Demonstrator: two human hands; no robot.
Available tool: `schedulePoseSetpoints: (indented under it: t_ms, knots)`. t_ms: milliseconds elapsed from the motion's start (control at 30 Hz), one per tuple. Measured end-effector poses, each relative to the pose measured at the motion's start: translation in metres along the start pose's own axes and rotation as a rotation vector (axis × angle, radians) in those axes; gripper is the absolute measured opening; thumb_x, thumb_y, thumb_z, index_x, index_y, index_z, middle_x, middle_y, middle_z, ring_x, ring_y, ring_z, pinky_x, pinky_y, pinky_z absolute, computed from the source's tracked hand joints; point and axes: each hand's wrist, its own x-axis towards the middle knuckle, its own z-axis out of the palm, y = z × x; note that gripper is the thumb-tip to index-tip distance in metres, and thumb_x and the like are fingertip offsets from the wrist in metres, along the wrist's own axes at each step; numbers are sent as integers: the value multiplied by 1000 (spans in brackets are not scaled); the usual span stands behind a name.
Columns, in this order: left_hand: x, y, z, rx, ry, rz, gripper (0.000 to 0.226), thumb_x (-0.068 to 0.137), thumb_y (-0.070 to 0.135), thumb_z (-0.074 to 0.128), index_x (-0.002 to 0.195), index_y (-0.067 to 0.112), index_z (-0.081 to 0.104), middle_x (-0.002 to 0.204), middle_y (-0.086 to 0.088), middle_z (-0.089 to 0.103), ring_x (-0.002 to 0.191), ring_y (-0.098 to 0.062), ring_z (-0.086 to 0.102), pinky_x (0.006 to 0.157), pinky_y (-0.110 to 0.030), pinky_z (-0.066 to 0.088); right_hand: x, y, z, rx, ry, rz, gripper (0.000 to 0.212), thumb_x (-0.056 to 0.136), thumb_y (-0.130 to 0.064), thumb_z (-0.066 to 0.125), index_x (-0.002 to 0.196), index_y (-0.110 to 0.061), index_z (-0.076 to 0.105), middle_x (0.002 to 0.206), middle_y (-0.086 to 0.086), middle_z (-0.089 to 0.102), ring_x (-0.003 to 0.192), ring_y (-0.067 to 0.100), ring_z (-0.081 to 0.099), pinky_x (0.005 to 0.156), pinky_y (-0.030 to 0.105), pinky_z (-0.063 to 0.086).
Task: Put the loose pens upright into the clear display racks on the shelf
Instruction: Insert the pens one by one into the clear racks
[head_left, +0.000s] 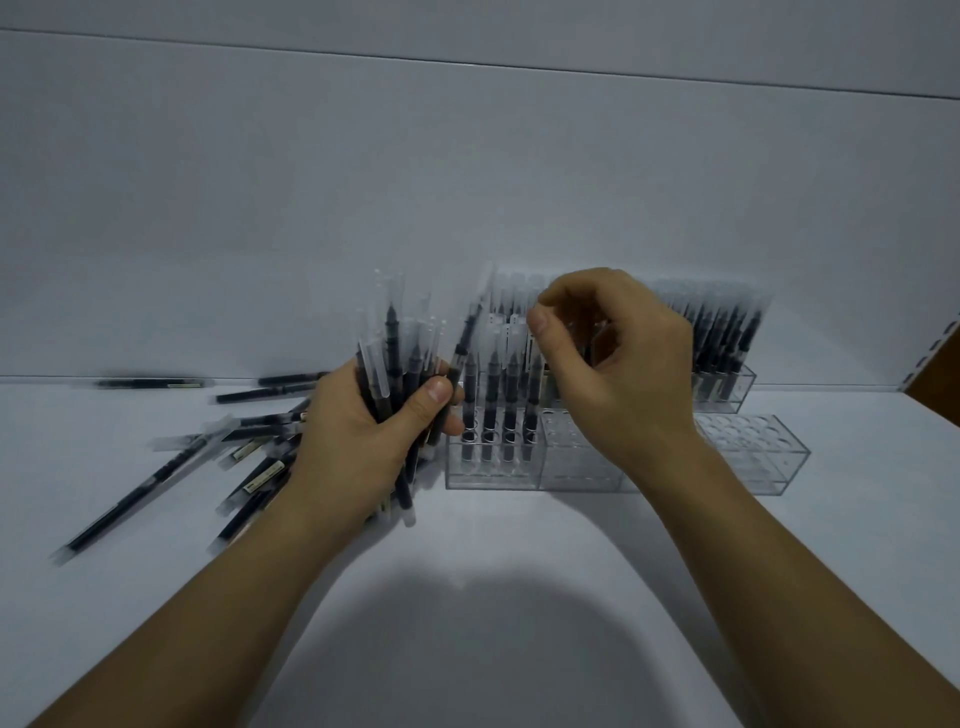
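- Currently the left grip (358, 431) is closed round a bundle of pens (395, 364). Fingers and thumb wrap the barrels, and the bundle stands roughly upright with caps up.
- The right grip (618, 364) hovers over the racks with fingers curled and the thumb tip close to the forefinger. Blur makes it impossible to tell whether a pen cap is pinched there.
- Done, by estimate: the rear-right rack (727, 364), to the right of the right grip, looks full. The front-left rack (493, 467), between the two grips, carries a front row of upright pens (491, 395). More upright pens stand behind that row, just beside the right grip's thumb.
- Left to do: the middle rack (576, 462), directly below the right grip, shows open holes. The front-right rack (753, 452), to the right of that grip's wrist, appears empty.
- Loose pens (208, 452) lie flat and overlapping on the shelf (519, 545), to the left of the left grip. A few more lie farther back near the wall. The task appears roughly half complete.
- Obstructions: standing caps crowd the space round the right grip, so any insertion must pass between them. One pen of the bundle leans toward the front-left rack.
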Motion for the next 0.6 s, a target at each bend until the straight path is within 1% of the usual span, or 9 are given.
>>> schedulePoseSetpoints:
  t_ms: [67, 133, 167, 200, 267, 367, 467, 533, 600]
  knots:
    - [0, 2, 0, -19, -22, -1, 21, 85, 25, 67, 102, 13, 71, 87, -4, 78, 75, -20, 75, 73, -39, 64, -2, -8, 1, 184, 10, 99, 10, 96, -15, 72, 104, -12, 69, 83, -6, 68, 68, 17, 63, 61, 31, 54]
    - [-1, 4, 1, -32, -65, 8, 26, 82, 25, 67, 103, 11, 70, 89, -3, 79, 74, -19, 75, 69, -33, 63, -4, -16, 3, 364, -28, 197, 19, 96, -14, 72, 113, -13, 65, 88, -2, 72, 62, 26, 64, 57, 39, 56]
    - [-1, 5, 1, -35, -83, 15, 26, 82, 24, 66, 103, 10, 70, 89, -3, 79, 73, -19, 75, 67, -29, 62, -5, -19, 5, 438, -54, 240, 23, 96, -12, 72, 117, -14, 63, 91, 1, 73, 59, 28, 64, 54, 39, 56]
    - [-1, 6, 1, -38, -93, 20, 26, 82, 24, 66, 103, 10, 69, 90, -3, 79, 72, -19, 75, 65, -26, 60, -5, -21, 6, 502, -71, 281, 26, 96, -10, 72, 120, -13, 61, 92, 4, 74, 56, 27, 65, 53, 34, 56]
    - [0, 5, 0, -42, -95, 22, 26, 81, 24, 66, 103, 9, 69, 89, -4, 79, 72, -20, 75, 66, -27, 61, -5, -24, 7, 591, -80, 336, 30, 95, -6, 71, 121, -12, 58, 90, 11, 75, 58, 23, 70, 54, 26, 54]
    - [0, 4, -1, -16, -113, 27, 27, 81, 27, 67, 102, 9, 69, 88, -5, 79, 72, -21, 75, 69, -32, 62, -4, -26, 5, 669, -80, 366, 32, 93, -5, 71, 120, -15, 56, 90, 21, 74, 66, 23, 74, 52, 27, 54]
    - [0, 5, -1, -20, -135, 16, 28, 82, 28, 66, 103, 9, 68, 87, -6, 78, 66, -19, 72, 66, -33, 61, -2, -25, 5, 690, -84, 389, 29, 92, -5, 71, 118, -12, 60, 89, 26, 70, 69, 22, 72, 55, 30, 55]
    - [0, 5, -2, -14, -121, 4, 26, 85, 27, 66, 104, 10, 68, 87, -6, 78, 66, -21, 72, 66, -37, 60, -2, -22, 6, 660, -68, 367, 26, 93, -3, 72, 115, -10, 62, 84, 24, 68, 73, 30, 70, 60, 34, 57]
    - [2, 4, -4, -16, -52, -2, 17, 90, 22, 67, 103, 12, 69, 86, -9, 77, 72, -28, 73, 66, -38, 62, -2, -22, 5, 637, -42, 332, 24, 93, -2, 71, 115, -10, 63, 84, 24, 68, 82, 40, 68, 66, 42, 58]
